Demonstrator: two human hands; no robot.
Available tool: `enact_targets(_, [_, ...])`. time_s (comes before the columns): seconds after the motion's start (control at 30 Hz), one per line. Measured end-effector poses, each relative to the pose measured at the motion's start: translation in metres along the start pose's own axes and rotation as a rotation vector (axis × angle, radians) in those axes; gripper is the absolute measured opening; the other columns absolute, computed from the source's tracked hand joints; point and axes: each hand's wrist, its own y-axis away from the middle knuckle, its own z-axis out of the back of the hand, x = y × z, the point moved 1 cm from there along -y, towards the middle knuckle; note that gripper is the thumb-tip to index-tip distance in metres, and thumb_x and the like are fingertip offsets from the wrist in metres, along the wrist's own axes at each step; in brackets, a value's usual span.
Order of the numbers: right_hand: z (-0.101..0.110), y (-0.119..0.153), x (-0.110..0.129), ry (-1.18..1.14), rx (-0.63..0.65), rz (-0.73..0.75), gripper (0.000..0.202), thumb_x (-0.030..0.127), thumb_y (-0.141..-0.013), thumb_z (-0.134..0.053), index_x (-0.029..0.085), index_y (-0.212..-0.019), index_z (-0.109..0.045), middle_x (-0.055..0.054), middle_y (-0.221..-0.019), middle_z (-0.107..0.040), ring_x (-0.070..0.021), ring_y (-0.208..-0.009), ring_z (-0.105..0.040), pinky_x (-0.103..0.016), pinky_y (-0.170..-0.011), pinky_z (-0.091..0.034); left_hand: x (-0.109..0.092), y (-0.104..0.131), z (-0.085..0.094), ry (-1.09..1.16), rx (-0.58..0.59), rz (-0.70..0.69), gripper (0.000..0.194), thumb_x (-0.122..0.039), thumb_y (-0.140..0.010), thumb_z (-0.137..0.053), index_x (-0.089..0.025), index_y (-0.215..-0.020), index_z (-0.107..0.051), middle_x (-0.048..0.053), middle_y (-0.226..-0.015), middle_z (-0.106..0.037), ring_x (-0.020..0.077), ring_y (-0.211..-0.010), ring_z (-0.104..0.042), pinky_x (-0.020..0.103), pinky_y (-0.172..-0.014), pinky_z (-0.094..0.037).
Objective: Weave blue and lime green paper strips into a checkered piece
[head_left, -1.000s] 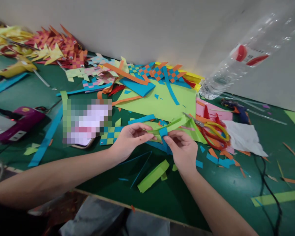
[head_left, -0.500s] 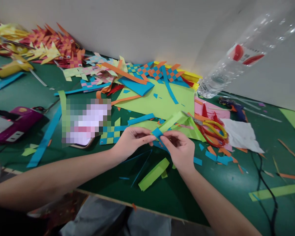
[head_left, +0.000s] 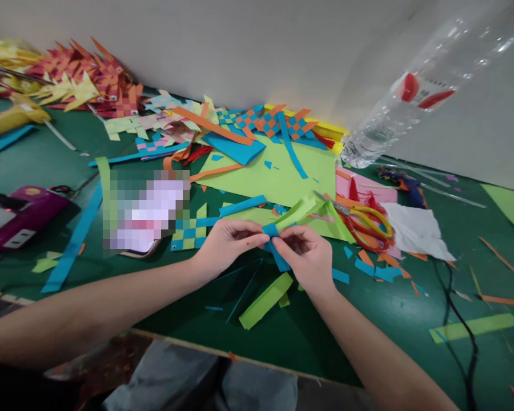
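Left hand (head_left: 229,241) and right hand (head_left: 310,254) are pinching a blue strip (head_left: 270,229) — a green strip (head_left: 297,210) is slanting forward-right, nearer the right.

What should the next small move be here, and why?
Probably press the blue strip flat where it crosses the green strip, with the left hand steadying and the right hand pressing: the blue strip lies across the green one between the hands, its lower end jutting below, so a firm crease would likely help it hold.
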Motion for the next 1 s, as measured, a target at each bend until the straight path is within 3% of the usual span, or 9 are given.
enact_targets(0.17, [0.001,-0.002,0.003,-0.062,0.003,-0.112,0.019,0.029,-0.065,-0.079,0.019,-0.069,-0.063,-0.001,-0.073,-0.07,-0.0141,-0.067,-0.066,-0.028,-0.066,-0.056,-0.001,0.001,0.0,0.007,-0.071,0.011,0.016,-0.033,-0.073,-0.073,-0.018,-0.069,-0.07,0.0,-0.065,-0.067,0.0122,-0.062,-0.062,0.024,-0.063,-0.053])
enact_targets(0.3, [0.005,-0.01,0.005,-0.079,0.039,-0.222,0.028,0.04,-0.066,-0.077,0.017,-0.07,-0.061,-0.003,-0.066,-0.069,-0.0156,-0.058,-0.065,-0.029,-0.055,-0.056,-0.002,-0.002,0.002,0.006,-0.094,0.016,0.016,-0.033,-0.071,-0.074,-0.018,-0.07,-0.069,-0.002,-0.063,-0.066,0.0112,-0.059,-0.061,0.023,-0.062,-0.053])
enact_targets(0.43, [0.007,-0.014,0.005,-0.111,0.124,-0.123,0.021,0.037,-0.072,-0.072,0.018,-0.073,-0.065,0.0,-0.065,-0.068,-0.0126,-0.054,-0.062,-0.027,-0.052,-0.055,-0.003,-0.007,0.006,-0.09,-0.033,0.025,0.013,-0.03,-0.071,-0.073,-0.018,-0.072,-0.07,-0.001,-0.066,-0.066,0.0119,-0.058,-0.059,0.024,-0.058,-0.051])
enact_targets(0.6, [0.009,-0.013,0.007,-0.043,0.0,-0.031,0.018,0.033,-0.078,-0.067,0.018,-0.069,-0.065,0.0,-0.061,-0.066,-0.011,-0.049,-0.059,-0.027,-0.049,-0.055,-0.005,-0.013,0.011,-0.193,0.058,-0.02,0.015,-0.032,-0.073,-0.071,-0.019,-0.08,-0.072,0.003,-0.076,-0.07,0.0158,-0.067,-0.063,0.026,-0.064,-0.051])
enact_targets(0.67, [0.01,-0.014,0.008,-0.047,-0.05,-0.022,0.017,0.033,-0.078,-0.067,0.018,-0.069,-0.065,0.001,-0.06,-0.065,-0.011,-0.048,-0.058,-0.027,-0.048,-0.054,-0.008,-0.017,0.018,-0.207,-0.004,-0.066,0.02,-0.034,-0.076,-0.068,-0.02,-0.089,-0.072,0.004,-0.083,-0.071,0.0169,-0.073,-0.064,0.027,-0.068,-0.051])
enact_targets(0.8, [0.013,-0.018,0.004,-0.102,-0.062,-0.016,0.017,0.032,-0.077,-0.068,0.018,-0.068,-0.065,0.002,-0.057,-0.062,-0.0099,-0.046,-0.056,-0.025,-0.046,-0.05,-0.013,-0.029,0.044,-0.303,-0.307,-0.241,0.019,-0.035,-0.085,-0.057,-0.023,-0.093,-0.069,0.004,-0.094,-0.069,0.0186,-0.091,-0.061,0.028,-0.083,-0.047])
enact_targets(0.87, [0.013,-0.018,0.002,-0.103,-0.048,-0.022,0.018,0.032,-0.078,-0.068,0.017,-0.067,-0.064,0.003,-0.057,-0.062,-0.0091,-0.045,-0.056,-0.025,-0.047,-0.05,-0.01,-0.035,0.056,-0.423,-0.385,-0.199,0.021,-0.031,-0.084,-0.057,-0.024,-0.102,-0.065,0.004,-0.109,-0.065,0.0205,-0.097,-0.059,0.032,-0.086,-0.045])
enact_targets(1.0, [0.012,-0.017,-0.001,-0.092,-0.043,-0.026,0.019,0.033,-0.077,-0.069,0.017,-0.069,-0.064,0.002,-0.058,-0.062,-0.0089,-0.045,-0.055,-0.025,-0.047,-0.05,-0.001,-0.038,0.07,-0.588,-0.404,-0.06,0.034,-0.03,-0.081,-0.058,-0.022,-0.114,-0.058,0.007,-0.12,-0.06,0.023,-0.094,-0.057,0.035,-0.08,-0.045])
